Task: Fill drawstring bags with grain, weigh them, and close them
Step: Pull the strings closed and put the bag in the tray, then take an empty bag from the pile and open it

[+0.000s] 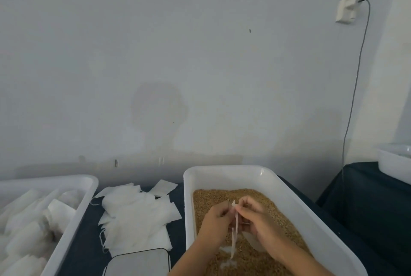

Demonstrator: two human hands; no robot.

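Note:
A white tray (289,189) holds brown grain (251,260) at the lower right. Over the grain, my left hand (214,222) and my right hand (255,218) pinch the top edge of a thin white drawstring bag (234,231) that hangs edge-on between them, its lower end just above the grain. A white scoop-like object (252,241) lies in the grain under my right hand, partly hidden. A pile of flat empty white bags (135,215) lies on the dark table left of the tray. A scale (138,263) with a pale platform sits at the bottom edge.
A second white tray (86,189) at the left holds several filled white bags (33,226). Another white tub (393,164) stands at the far right on a dark-covered surface. A cable (355,88) hangs down the wall from a socket.

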